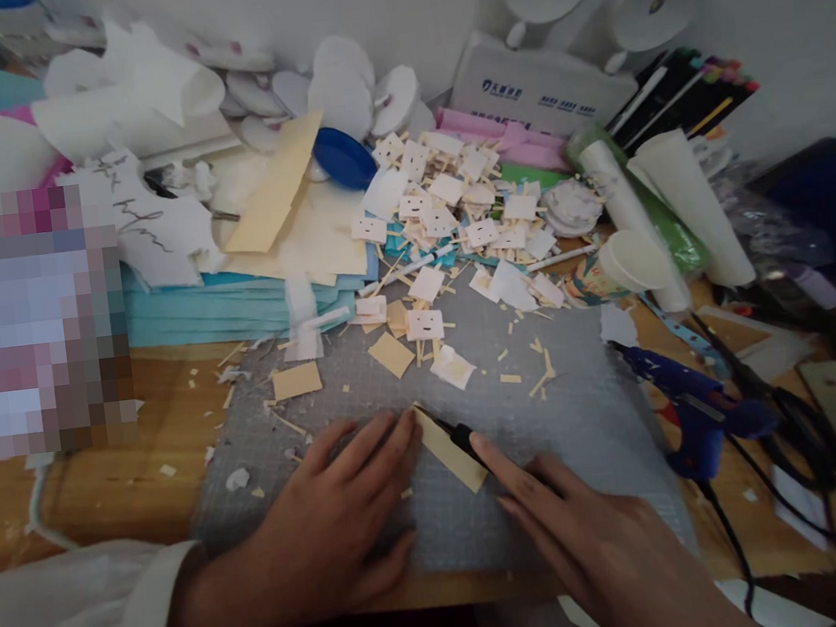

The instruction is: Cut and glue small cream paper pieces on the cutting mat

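Note:
My right hand is closed around a black-handled craft knife, its forefinger stretched along the handle. The thin blade lies over a narrow pale yellow card strip, with the tip at the strip's far end. Flat on the grey cutting mat rests my left hand, fingers stretched out and fingertips at the strip's left edge. Just beyond are a tan card rectangle, another card piece, and a small white paper figure with a drawn face and stick limbs.
Many similar paper figures are heaped at the back. Blue-green sheets are stacked at the left. On the right lie a blue glue gun with black cables, a paper cup on its side and paper rolls. Scraps litter the mat.

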Demonstrator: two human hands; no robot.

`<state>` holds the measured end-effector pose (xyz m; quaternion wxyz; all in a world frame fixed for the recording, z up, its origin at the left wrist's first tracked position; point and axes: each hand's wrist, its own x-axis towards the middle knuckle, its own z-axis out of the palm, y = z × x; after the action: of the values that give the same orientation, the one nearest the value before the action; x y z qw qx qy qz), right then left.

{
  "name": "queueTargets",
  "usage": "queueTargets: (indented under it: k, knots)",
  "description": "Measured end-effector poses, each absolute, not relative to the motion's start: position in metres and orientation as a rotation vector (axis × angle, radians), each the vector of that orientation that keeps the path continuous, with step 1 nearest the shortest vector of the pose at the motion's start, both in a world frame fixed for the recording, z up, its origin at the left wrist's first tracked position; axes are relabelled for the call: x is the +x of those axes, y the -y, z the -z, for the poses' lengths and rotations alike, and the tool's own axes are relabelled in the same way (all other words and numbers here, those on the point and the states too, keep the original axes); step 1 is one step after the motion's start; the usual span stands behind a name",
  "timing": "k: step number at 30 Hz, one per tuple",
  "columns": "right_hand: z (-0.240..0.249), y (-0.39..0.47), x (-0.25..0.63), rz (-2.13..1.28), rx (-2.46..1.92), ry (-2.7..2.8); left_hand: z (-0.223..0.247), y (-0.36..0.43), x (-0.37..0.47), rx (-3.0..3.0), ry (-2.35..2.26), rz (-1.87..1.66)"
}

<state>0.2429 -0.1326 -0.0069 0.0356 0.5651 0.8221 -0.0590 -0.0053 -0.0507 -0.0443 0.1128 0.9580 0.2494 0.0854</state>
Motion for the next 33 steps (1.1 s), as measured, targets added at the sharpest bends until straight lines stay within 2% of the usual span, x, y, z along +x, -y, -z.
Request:
queueTargets:
  k: [16,33]
  knots:
    - [-0.006,0.131,0.233,0.010,1.633,-2.498,0.040,0.053,-0.005,2.795,-0.756,-0.242]
    - [-0.012,0.147,0.240,0.045,1.610,-2.506,0.037,0.051,-0.005,2.844,-0.691,-0.139]
